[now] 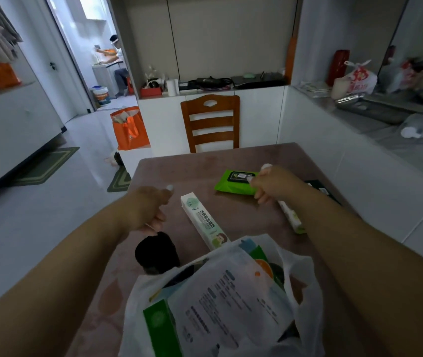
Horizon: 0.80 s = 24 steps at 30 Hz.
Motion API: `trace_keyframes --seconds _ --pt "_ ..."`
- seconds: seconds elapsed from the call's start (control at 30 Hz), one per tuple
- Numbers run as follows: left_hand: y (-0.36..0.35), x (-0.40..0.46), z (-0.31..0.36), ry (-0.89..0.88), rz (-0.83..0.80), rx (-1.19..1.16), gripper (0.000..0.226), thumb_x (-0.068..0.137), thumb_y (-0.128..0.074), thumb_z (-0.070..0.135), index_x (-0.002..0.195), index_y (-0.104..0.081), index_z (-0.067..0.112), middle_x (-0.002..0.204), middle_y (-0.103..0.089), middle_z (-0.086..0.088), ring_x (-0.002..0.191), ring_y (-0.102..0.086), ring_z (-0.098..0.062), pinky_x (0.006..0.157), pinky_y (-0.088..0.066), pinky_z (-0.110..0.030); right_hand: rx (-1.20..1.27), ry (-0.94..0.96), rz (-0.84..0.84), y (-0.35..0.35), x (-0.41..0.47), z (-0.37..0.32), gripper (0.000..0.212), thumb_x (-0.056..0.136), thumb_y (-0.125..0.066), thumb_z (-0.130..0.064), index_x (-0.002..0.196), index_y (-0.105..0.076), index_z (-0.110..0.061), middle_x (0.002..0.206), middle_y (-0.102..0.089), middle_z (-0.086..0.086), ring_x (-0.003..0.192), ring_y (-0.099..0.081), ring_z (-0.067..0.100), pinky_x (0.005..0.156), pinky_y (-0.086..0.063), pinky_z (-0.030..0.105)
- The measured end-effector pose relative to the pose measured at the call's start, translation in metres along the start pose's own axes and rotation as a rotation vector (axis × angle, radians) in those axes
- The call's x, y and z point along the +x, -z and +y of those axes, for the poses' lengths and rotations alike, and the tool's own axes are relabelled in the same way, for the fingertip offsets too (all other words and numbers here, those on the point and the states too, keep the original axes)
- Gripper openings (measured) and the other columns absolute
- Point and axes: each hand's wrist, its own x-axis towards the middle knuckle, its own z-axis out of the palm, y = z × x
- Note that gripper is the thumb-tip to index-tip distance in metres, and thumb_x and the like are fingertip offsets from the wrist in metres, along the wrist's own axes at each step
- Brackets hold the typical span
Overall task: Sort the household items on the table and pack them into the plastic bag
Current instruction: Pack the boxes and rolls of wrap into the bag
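Note:
A white plastic bag (305, 276) lies open at the table's near edge, holding a green box and printed packets. My left hand (149, 211) is closed on a thin loop from which a black pouch-like item (157, 251) hangs just left of the bag. A long white toothpaste box (202, 220) lies between my hands. My right hand (274, 185) hovers at the right end of a green wipes pack (231, 185), thumb raised, index fingertip touching it. A white-and-green tissue packet (291, 216) lies under my right wrist.
The brown table (179, 171) has a dark flat item (320, 188) near its right edge. A wooden chair (210, 119) stands at the far side. An orange bag (129, 128) sits on the floor to the left. A cluttered counter runs along the right.

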Motion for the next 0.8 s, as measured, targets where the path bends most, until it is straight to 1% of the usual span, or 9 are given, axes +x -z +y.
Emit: trace_keyframes --seconds 0.07,0.13,0.2,0.23,0.33,0.43,0.5,0.67,0.8 --pt "-0.016 0.025 0.012 0.014 -0.082 0.042 0.041 0.093 -0.047 0.047 0.110 -0.054 0.010 0.093 -0.065 -0.016 0.076 -0.063 -0.027 0.065 -0.057 -0.036 -0.070 -0.048 -0.014 -0.002 0.028 0.016 0.038 0.091 -0.057 -0.029 0.117 -0.058 -0.001 0.088 -0.071 0.020 0.062 -0.065 0.026 0.064 -0.056 0.034" --pt "-0.031 0.050 0.019 0.007 -0.128 0.149 0.041 0.094 -0.050 0.041 0.113 -0.053 0.005 0.102 -0.064 -0.019 0.083 -0.063 -0.029 0.070 -0.056 -0.038 -0.174 -0.023 0.008 -0.005 0.056 0.031 0.037 0.089 -0.059 -0.030 0.117 -0.061 -0.005 0.104 -0.071 0.019 0.081 -0.067 0.029 0.071 -0.053 0.032" --pt "-0.044 0.076 0.020 -0.028 -0.153 0.286 0.040 0.092 -0.054 0.038 0.113 -0.053 0.004 0.097 -0.063 -0.016 0.078 -0.061 -0.024 0.064 -0.053 -0.032 -0.312 0.015 0.047 -0.006 0.085 0.044 0.042 0.088 -0.061 -0.033 0.122 -0.060 -0.009 0.125 -0.063 0.013 0.105 -0.061 0.028 0.077 -0.040 0.024" --pt "-0.050 0.089 0.019 -0.053 -0.166 0.318 0.039 0.091 -0.056 0.038 0.111 -0.054 0.005 0.092 -0.062 -0.013 0.073 -0.059 -0.020 0.061 -0.051 -0.029 -0.361 0.026 0.052 -0.007 0.099 0.049 0.044 0.087 -0.061 -0.035 0.122 -0.060 -0.010 0.128 -0.061 0.011 0.110 -0.059 0.027 0.078 -0.036 0.022" --pt "-0.071 0.126 0.012 -0.113 -0.211 0.239 0.031 0.087 -0.062 0.037 0.098 -0.059 0.008 0.091 -0.062 -0.014 0.073 -0.056 -0.019 0.064 -0.046 -0.030 -0.408 0.067 0.031 -0.016 0.146 0.062 0.045 0.082 -0.066 -0.037 0.120 -0.062 -0.013 0.119 -0.065 0.009 0.103 -0.060 0.024 0.075 -0.036 0.023" --pt "-0.091 0.151 0.004 -0.078 -0.254 0.106 0.024 0.085 -0.062 0.041 0.083 -0.056 0.019 0.091 -0.062 -0.015 0.084 -0.061 -0.026 0.072 -0.052 -0.040 -0.526 0.086 0.062 -0.027 0.186 0.065 0.059 0.074 -0.073 -0.040 0.121 -0.054 -0.010 0.116 -0.063 0.009 0.101 -0.061 0.025 0.073 -0.045 0.027" --pt "-0.103 0.168 -0.006 -0.086 -0.258 0.112 0.023 0.084 -0.061 0.044 0.081 -0.056 0.022 0.092 -0.064 -0.010 0.089 -0.064 -0.026 0.079 -0.055 -0.042 -0.666 0.078 0.062 -0.035 0.216 0.068 0.078 0.069 -0.073 -0.048 0.130 -0.044 -0.008 0.125 -0.056 0.013 0.109 -0.056 0.028 0.085 -0.050 0.034" --pt "-0.117 0.188 -0.027 -0.130 -0.219 0.107 0.022 0.084 -0.062 0.045 0.082 -0.058 0.024 0.085 -0.062 0.000 0.085 -0.064 -0.020 0.079 -0.057 -0.041 -0.949 0.083 -0.057 -0.055 0.262 0.076 0.109 0.067 -0.068 -0.064 0.147 -0.019 -0.008 0.147 -0.037 0.015 0.130 -0.040 0.033 0.107 -0.036 0.044" --pt "-0.116 0.192 -0.033 -0.136 -0.184 0.105 0.018 0.085 -0.064 0.038 0.084 -0.058 0.022 0.083 -0.062 0.000 0.083 -0.063 -0.019 0.081 -0.056 -0.041 -0.950 0.010 -0.048 -0.067 0.259 0.078 0.110 0.050 -0.071 -0.073 0.135 -0.040 -0.010 0.130 -0.054 0.013 0.115 -0.053 0.032 0.095 -0.044 0.042"
